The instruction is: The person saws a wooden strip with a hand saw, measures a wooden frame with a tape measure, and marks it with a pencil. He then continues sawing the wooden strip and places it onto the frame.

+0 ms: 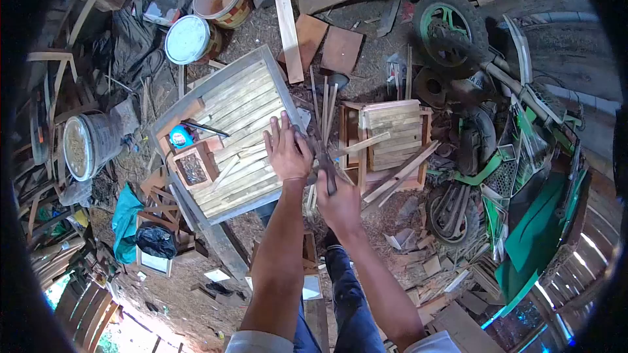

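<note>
My left hand (289, 155) lies palm down at the right edge of a slatted wooden worktable (243, 101), fingers stretched out. My right hand (340, 206) is closed round the grip of a long dark tool (325, 163); its kind I cannot tell. The tool runs up along the table edge, close beside my left fingers. A pale wood strip (367, 144) sticks out to the right beyond it. Thin wood offcuts (247, 151) lie on the tabletop left of my hand. Farther left are a blue tape measure (181, 136), a dark slim rod (207, 129) and a small wooden box (194, 167) with small bits inside.
Right of the table stands a slatted wooden frame (394, 124) with loose sticks leaning on it. A green motorbike (487, 163) is at the right. Buckets (188, 40) stand at the back left, a tub (80, 147) farther left. Wood scraps litter the floor.
</note>
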### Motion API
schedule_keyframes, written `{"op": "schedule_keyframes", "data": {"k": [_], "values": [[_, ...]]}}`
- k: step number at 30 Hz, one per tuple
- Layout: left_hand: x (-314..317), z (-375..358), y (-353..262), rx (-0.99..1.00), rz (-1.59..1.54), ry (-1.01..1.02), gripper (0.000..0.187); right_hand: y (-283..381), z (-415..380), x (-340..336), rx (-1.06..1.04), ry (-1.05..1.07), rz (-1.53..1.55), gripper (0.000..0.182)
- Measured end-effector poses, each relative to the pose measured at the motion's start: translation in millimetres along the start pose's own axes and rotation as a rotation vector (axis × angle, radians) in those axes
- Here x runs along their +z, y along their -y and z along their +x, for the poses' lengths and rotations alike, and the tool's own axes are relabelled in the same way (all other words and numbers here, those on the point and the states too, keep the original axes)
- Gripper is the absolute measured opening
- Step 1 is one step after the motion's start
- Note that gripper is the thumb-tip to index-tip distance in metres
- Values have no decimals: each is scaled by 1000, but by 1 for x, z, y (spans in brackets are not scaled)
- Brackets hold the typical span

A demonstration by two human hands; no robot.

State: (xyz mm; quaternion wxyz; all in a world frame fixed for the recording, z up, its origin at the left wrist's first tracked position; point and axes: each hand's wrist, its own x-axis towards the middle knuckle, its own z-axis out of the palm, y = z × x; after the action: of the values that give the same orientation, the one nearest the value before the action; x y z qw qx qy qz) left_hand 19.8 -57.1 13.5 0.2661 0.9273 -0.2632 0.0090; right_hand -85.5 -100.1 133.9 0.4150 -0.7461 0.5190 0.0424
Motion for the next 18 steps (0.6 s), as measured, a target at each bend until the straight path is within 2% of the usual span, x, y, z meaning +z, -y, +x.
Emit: {"op": "schedule_keyframes", "data": {"k": [3,6,9,10,12,14,18], "values": [[-1,-1,-1,-3,-12,6,21,-57,-23,12,-75,2,282,24],[-3,2,-1,10,-3,0,21,-110,-20,31,-280,-24,308,17],[-2,1,0,35,28,5,28,-145,-2,52,-516,-54,301,20],[-1,0,-1,34,11,-15,27,-147,4,67,-552,-165,453,31],[-1,1,-1,28,25,1,26,-159,-12,75,-260,-52,676,37],[0,0,0,23,33,1,25,-139,-27,59,29,53,876,45],[1,-1,0,18,36,-11,28,-83,-67,-21,95,112,373,37]]}}
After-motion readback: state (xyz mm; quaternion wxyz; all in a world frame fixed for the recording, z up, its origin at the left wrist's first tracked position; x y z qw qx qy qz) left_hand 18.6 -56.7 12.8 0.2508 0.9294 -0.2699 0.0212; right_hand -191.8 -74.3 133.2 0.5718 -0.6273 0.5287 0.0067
